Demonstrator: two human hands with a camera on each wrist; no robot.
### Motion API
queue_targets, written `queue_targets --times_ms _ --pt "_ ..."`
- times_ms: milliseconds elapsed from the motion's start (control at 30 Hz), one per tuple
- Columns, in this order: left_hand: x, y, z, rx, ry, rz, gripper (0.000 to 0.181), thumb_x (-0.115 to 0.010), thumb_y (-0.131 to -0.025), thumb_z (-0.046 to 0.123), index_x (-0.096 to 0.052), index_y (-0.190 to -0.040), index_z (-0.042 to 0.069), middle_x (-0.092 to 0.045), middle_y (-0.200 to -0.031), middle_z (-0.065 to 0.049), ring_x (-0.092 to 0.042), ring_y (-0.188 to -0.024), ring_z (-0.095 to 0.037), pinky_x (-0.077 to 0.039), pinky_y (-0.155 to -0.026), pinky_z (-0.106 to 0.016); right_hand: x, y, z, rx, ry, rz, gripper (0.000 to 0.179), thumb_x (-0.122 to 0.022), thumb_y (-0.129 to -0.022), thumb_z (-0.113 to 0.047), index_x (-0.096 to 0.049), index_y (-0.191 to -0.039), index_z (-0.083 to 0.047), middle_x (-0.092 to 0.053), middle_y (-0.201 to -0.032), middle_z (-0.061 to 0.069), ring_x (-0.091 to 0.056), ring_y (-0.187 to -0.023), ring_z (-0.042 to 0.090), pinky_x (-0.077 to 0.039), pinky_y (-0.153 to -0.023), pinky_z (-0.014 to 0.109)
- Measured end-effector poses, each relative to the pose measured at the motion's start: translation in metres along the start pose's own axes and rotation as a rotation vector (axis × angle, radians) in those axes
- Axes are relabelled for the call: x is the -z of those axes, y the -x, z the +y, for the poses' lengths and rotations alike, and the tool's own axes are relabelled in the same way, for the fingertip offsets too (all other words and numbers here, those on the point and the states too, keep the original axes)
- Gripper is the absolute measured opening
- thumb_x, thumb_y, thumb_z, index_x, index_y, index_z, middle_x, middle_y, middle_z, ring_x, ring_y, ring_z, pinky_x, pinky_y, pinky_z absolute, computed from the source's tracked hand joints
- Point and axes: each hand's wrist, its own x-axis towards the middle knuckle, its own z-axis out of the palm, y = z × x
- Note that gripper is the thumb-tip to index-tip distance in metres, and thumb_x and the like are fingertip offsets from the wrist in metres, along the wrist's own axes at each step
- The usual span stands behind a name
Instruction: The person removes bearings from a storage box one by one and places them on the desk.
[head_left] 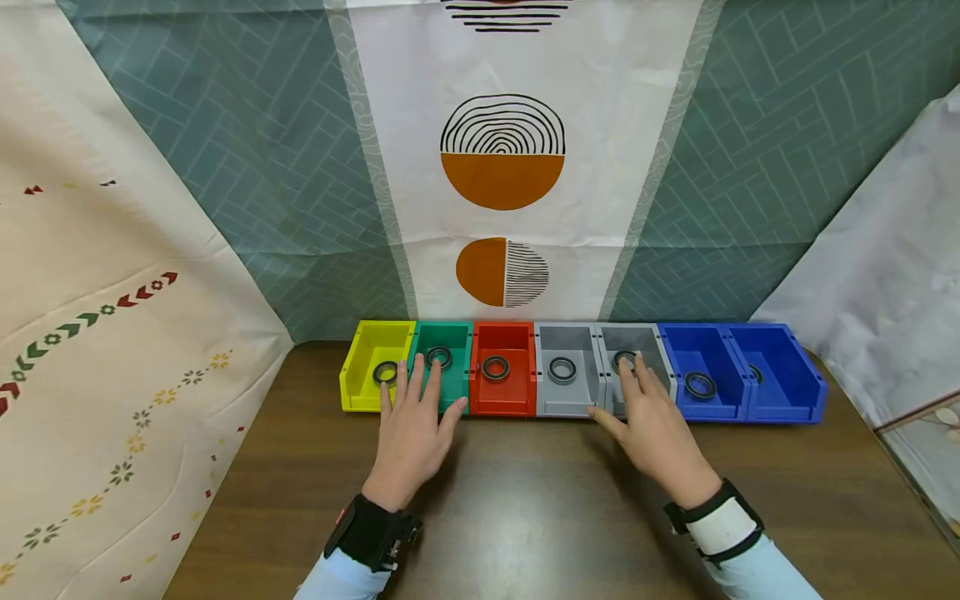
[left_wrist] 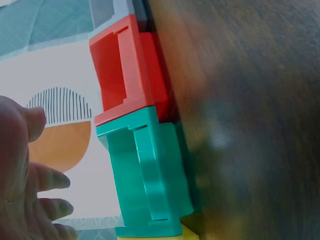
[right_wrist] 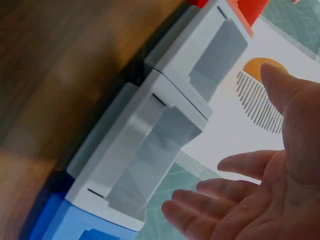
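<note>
My left hand [head_left: 411, 437] is held over the front of the yellow bin [head_left: 390, 340] and the green bin [head_left: 462, 383], fingers spread and straight. It holds nothing. A black-rimmed bearing [head_left: 377, 375] sits in the yellow bin, and another bearing [head_left: 447, 358] in the green one, near those fingertips. Over the right-hand grey bin [head_left: 651, 340] is my right hand [head_left: 663, 433], its fingers extended and its palm bare in the right wrist view. Its fingers partly cover a bearing [head_left: 616, 362] in that bin. In the left wrist view the thumb and fingers stand apart from the green bin [left_wrist: 172, 170].
Between the hands stand a red bin [head_left: 502, 403] with a bearing [head_left: 485, 368] and a grey bin [head_left: 566, 337] with a bearing [head_left: 551, 372]. Two blue bins [head_left: 787, 400] at the right hold a bearing each. The row stands on a brown table [head_left: 517, 517] before a patterned cloth [head_left: 637, 83].
</note>
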Motion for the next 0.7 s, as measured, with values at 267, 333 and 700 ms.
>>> queue_targets --times_ms 267,333,700 --pt "0.006 -0.005 0.001 0.008 0.108 0.074 0.069 -0.041 -0.091 0.058 -0.039 -0.142 0.011 -0.029 -0.150 -0.018 -0.022 -0.140 -0.039 -0.023 -0.109 -0.060 0.002 -0.017 -0.009 -0.064 -0.115 0.009 0.097 -0.049 -0.082 -0.067 -0.030 -0.142 0.006 -0.037 -0.143 0.028 -0.042 -0.127 0.046 -0.038 -0.096 0.060" --pt "0.007 -0.004 0.001 0.011 0.119 0.080 0.067 -0.043 -0.091 0.056 -0.041 -0.140 0.011 -0.033 -0.148 -0.017 -0.029 -0.137 -0.038 -0.025 -0.109 -0.059 0.001 -0.022 -0.012 -0.080 -0.129 0.017 0.093 -0.051 -0.083 -0.063 -0.033 -0.139 0.008 -0.045 -0.136 0.030 -0.052 -0.118 0.044 -0.044 -0.091 0.058" --pt "0.003 -0.002 -0.007 0.072 0.177 0.095 0.052 -0.052 -0.092 0.043 -0.053 -0.129 0.006 -0.056 -0.127 -0.014 -0.052 -0.116 -0.030 -0.044 -0.097 -0.049 -0.009 -0.045 -0.018 -0.119 -0.095 0.120 0.044 -0.065 -0.082 -0.040 -0.063 -0.086 0.004 -0.050 -0.059 0.008 -0.048 -0.053 0.019 -0.034 -0.041 0.030"
